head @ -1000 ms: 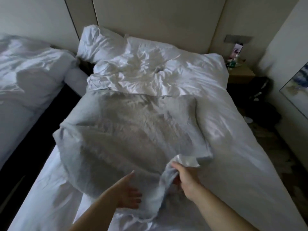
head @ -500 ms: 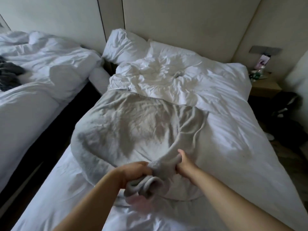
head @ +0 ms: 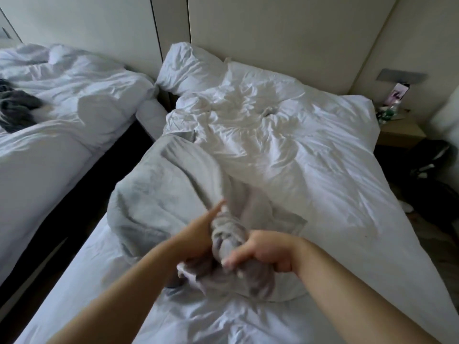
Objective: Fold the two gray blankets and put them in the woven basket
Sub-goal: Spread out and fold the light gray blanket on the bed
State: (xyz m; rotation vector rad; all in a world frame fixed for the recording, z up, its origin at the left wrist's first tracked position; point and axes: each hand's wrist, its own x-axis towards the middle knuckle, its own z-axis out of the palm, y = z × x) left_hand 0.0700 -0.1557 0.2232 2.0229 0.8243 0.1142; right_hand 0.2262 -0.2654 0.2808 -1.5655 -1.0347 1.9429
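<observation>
Now left hand (head: 196, 237), right hand (head: 268, 254) grips clamped on gray blanket (head: 159, 194), white bed (head: 323, 182); nightstand (head: 400, 131) right.

Two beds stand here: the near bed (head: 347, 182) and the far bed (head: 49, 150). One pale blanket (head: 159, 194) lies on the near bed, one darker gray heap (head: 15, 110), blurred, on the far. Two hands, left hand (head: 198, 234) and right hand (head: 263, 254), grip the pale blanket. One nightstand (head: 400, 131).

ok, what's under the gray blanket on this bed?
The gray blanket lies on the white sheet, which shows around its edges. Its far end meets the rumpled white duvet. Anything beneath its bunched middle is covered. The right hand grips its near end.
</observation>
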